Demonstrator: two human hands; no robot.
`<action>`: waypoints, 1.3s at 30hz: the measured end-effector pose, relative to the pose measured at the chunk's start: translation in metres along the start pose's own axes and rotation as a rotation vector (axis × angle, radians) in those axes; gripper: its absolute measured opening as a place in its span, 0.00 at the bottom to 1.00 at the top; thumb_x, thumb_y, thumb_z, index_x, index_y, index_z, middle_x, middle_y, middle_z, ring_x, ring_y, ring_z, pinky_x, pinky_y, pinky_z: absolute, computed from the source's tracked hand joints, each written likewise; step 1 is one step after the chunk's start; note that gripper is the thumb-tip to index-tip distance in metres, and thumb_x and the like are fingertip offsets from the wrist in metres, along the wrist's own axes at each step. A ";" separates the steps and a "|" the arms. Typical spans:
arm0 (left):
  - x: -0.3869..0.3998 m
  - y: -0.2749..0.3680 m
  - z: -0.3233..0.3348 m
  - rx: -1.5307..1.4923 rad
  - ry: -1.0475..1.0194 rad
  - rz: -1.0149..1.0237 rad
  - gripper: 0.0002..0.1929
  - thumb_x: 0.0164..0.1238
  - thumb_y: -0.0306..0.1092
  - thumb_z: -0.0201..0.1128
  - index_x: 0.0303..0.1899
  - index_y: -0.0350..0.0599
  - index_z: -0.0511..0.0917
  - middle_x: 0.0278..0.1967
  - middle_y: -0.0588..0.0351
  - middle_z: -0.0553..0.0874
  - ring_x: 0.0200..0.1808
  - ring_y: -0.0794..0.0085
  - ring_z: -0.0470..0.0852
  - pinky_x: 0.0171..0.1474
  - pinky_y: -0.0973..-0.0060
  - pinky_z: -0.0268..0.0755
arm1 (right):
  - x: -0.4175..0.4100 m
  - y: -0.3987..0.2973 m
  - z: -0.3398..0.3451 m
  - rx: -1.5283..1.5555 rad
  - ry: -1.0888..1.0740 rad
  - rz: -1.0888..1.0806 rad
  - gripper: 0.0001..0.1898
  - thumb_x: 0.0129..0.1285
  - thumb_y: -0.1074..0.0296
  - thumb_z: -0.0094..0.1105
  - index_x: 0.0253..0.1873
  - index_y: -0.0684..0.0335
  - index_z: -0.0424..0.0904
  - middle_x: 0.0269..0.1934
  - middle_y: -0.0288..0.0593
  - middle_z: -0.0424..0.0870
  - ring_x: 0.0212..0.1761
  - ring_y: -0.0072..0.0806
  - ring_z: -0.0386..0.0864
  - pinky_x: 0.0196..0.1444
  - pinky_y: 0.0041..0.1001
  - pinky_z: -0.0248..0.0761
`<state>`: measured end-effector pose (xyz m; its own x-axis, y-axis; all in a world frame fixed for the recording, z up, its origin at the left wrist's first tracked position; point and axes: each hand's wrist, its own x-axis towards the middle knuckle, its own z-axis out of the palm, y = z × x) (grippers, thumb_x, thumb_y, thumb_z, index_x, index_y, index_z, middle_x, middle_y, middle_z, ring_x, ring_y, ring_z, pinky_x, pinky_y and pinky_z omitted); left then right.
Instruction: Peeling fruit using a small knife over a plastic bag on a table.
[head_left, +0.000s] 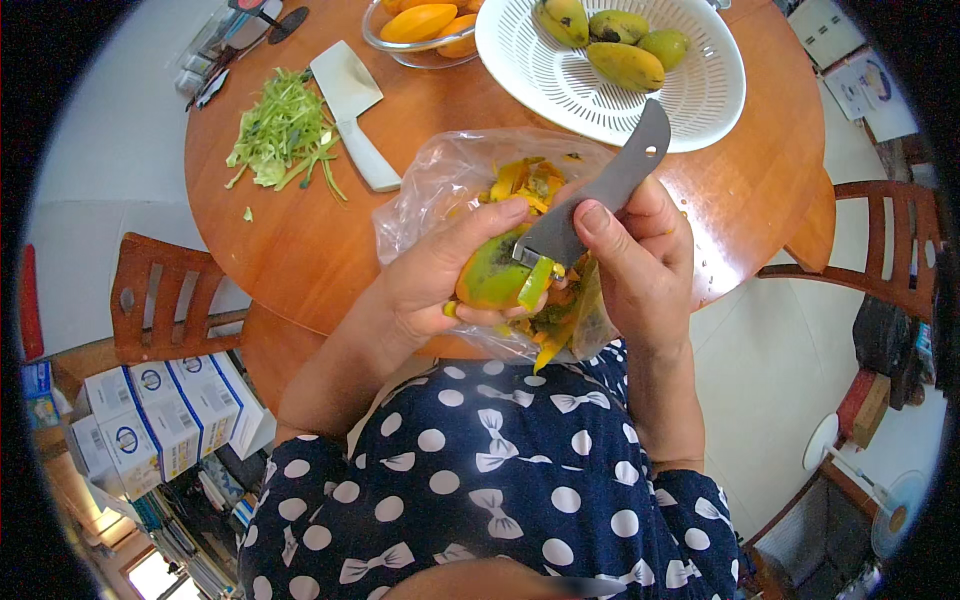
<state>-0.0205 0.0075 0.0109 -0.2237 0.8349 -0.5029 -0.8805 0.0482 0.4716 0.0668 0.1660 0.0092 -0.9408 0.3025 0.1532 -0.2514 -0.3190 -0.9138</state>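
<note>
My left hand (439, 262) grips a green-yellow mango (487, 270) with a dark blotch on its skin. In my right hand (637, 247) is a peeler with a flat grey handle (577, 214), its metal head against the mango's right side. A strip of green peel (535, 285) curls off at the blade. Beneath both hands a clear plastic bag (427, 180) lies spread at the table's edge. Orange and green mango peelings (525, 180) sit in it, and some hang over its front side. My right fingertips are partly hidden behind the handle.
On the round wooden table (277, 255) a white cleaver (356, 112) lies beside shredded green vegetable (277, 135). Farther back stand a glass bowl (420, 56) of peeled mangoes and a white plastic colander (517, 75) holding several unpeeled mangoes (626, 66). Wooden chairs (169, 300) flank the table.
</note>
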 end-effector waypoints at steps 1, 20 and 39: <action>0.000 0.000 0.001 0.000 0.001 0.001 0.19 0.71 0.51 0.52 0.49 0.44 0.72 0.34 0.49 0.84 0.20 0.74 0.81 0.09 0.89 0.57 | 0.001 0.002 -0.001 0.000 -0.001 0.000 0.08 0.65 0.69 0.57 0.45 0.66 0.77 0.37 0.35 0.80 0.37 0.17 0.76 0.39 0.19 0.70; 0.009 -0.005 0.017 -0.157 0.081 0.438 0.19 0.76 0.50 0.43 0.50 0.45 0.74 0.40 0.56 0.82 0.38 0.77 0.82 0.33 0.82 0.76 | 0.000 0.018 0.016 -0.248 0.038 -0.077 0.13 0.63 0.71 0.59 0.51 0.67 0.76 0.47 0.40 0.80 0.50 0.26 0.76 0.55 0.26 0.68; -0.002 -0.002 -0.004 0.087 0.069 0.267 0.17 0.72 0.48 0.52 0.51 0.47 0.73 0.39 0.59 0.79 0.34 0.81 0.79 0.26 0.83 0.69 | 0.002 0.005 0.013 -0.042 -0.030 -0.047 0.13 0.66 0.68 0.56 0.51 0.69 0.76 0.45 0.41 0.81 0.47 0.24 0.77 0.51 0.25 0.70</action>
<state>-0.0195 0.0034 0.0081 -0.4729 0.7855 -0.3991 -0.7481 -0.1186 0.6530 0.0606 0.1536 0.0102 -0.9348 0.2887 0.2067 -0.2858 -0.2666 -0.9204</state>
